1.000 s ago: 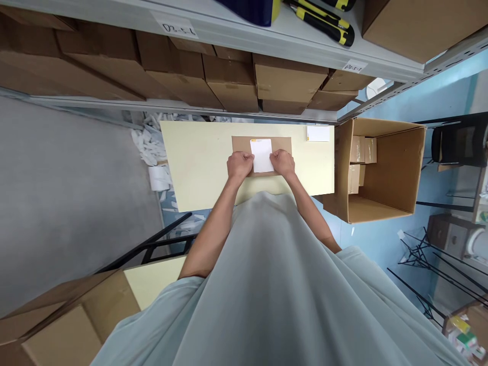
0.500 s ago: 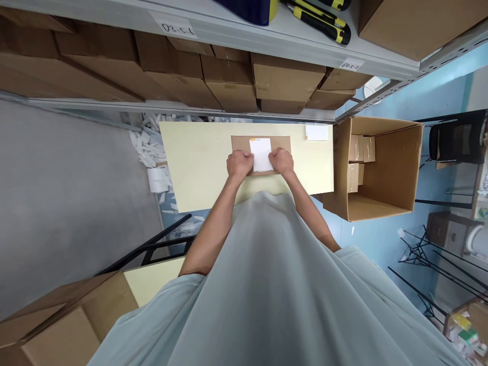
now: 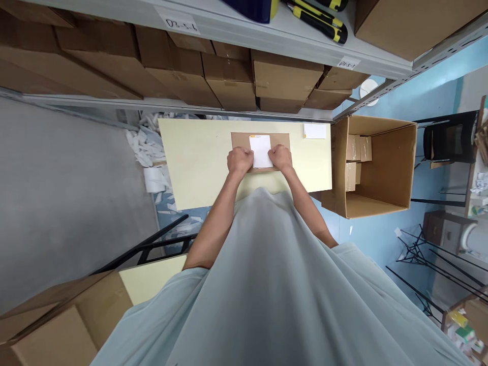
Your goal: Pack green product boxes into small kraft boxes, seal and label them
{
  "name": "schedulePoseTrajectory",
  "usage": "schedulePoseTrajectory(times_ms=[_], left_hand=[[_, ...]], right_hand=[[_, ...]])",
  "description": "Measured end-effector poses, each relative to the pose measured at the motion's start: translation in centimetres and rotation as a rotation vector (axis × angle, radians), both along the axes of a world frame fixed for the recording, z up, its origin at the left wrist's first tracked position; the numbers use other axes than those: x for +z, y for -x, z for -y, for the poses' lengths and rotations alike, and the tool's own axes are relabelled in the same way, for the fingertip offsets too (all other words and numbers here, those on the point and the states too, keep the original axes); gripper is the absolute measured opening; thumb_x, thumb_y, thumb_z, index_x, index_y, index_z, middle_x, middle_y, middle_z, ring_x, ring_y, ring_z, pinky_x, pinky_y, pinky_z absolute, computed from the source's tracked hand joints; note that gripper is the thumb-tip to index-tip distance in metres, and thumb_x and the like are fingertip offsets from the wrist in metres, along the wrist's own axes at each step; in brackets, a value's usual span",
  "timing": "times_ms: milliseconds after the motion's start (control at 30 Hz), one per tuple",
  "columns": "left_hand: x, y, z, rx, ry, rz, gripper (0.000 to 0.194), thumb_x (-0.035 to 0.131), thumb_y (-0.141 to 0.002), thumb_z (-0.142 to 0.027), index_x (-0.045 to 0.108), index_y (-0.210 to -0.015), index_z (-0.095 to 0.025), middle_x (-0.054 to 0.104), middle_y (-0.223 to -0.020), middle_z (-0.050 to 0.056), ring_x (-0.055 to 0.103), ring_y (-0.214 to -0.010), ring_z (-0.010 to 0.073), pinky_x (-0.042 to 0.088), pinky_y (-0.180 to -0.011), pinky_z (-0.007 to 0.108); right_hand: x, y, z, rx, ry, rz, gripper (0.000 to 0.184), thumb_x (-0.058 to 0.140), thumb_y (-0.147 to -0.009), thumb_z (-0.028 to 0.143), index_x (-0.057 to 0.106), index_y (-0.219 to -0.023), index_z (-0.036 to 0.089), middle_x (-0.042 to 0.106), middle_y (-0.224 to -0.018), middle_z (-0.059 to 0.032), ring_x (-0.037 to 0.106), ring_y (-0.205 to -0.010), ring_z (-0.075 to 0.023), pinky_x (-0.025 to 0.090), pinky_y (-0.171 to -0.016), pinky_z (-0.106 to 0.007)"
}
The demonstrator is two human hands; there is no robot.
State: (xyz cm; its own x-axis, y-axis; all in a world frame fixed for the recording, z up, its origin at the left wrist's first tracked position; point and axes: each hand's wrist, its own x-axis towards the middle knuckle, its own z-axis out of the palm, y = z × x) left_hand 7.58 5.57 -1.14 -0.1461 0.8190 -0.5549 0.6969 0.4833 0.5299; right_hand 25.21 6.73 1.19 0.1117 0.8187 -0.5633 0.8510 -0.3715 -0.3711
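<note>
A flat brown cardboard piece [image 3: 241, 139], perhaps a small box, lies on the pale yellow table [image 3: 198, 168] in front of me. Over its middle is a white label [image 3: 261, 151] with a small orange mark at its top left corner. My left hand [image 3: 240, 160] is closed, thumb and fingers pinching the label's left edge. On the opposite edge my right hand [image 3: 281, 157] is closed in the same way. Both hands rest over the cardboard and partly cover it. A similar white label or label stack [image 3: 314, 131] lies at the table's far right.
A large open carton [image 3: 385, 173] with several small boxes in it stands against the table's right end. Beyond the table rises a metal shelf [image 3: 229, 31] with brown boxes [image 3: 287, 76] and yellow-black utility knives [image 3: 318, 21]. Paper scraps [image 3: 143, 145] lie left. Another carton [image 3: 57, 335] is lower left.
Both hands stay at the label's edges, with hardly any movement on the cardboard. The whole view has shifted slightly as the head moved.
</note>
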Motion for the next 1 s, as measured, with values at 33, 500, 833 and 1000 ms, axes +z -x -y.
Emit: schedulePoseTrajectory(times_ms=[33, 500, 833, 1000], left_hand=[[0.0, 0.0, 0.0, 0.003, 0.001, -0.006, 0.023, 0.063, -0.094, -0.035, 0.081, -0.095, -0.021, 0.084, -0.112, 0.019, 0.074, -0.114, 0.0409, 0.055, -0.106, 0.051], [1.7, -0.5, 0.3, -0.045, 0.051, -0.079, 0.026, 0.059, -0.1, -0.033, 0.081, -0.103, -0.019, 0.084, -0.123, 0.017, 0.073, -0.124, 0.0361, 0.056, -0.111, 0.043], [2.0, -0.2, 1.0, -0.091, -0.017, -0.077, 0.025, 0.057, -0.106, -0.031, 0.076, -0.114, -0.017, 0.083, -0.125, 0.016, 0.074, -0.127, 0.0348, 0.055, -0.113, 0.044], [1.5, 0.1, 1.2, -0.108, -0.025, -0.03, 0.031, 0.074, -0.1, -0.048, 0.073, -0.11, -0.018, 0.082, -0.123, 0.013, 0.074, -0.122, 0.0327, 0.055, -0.109, 0.041]], right_hand=[[0.0, 0.0, 0.0, 0.001, 0.0, 0.003, 0.019, 0.06, -0.106, 0.023, 0.075, -0.093, 0.022, 0.086, -0.116, -0.0107, 0.079, -0.117, -0.0296, 0.059, -0.106, -0.035], [0.0, 0.0, 0.3, 0.005, 0.008, -0.009, 0.018, 0.057, -0.105, 0.021, 0.072, -0.096, 0.02, 0.084, -0.115, -0.012, 0.078, -0.116, -0.0294, 0.059, -0.108, -0.038], [-0.5, -0.1, 0.6, -0.005, -0.018, -0.004, 0.005, 0.066, -0.1, 0.021, 0.068, -0.096, 0.02, 0.083, -0.112, -0.0124, 0.077, -0.114, -0.0302, 0.059, -0.107, -0.039], [-1.0, -0.2, 0.7, -0.01, -0.035, -0.033, 0.024, 0.072, -0.104, 0.038, 0.061, -0.089, 0.023, 0.08, -0.105, -0.0108, 0.076, -0.111, -0.0302, 0.059, -0.107, -0.041]])
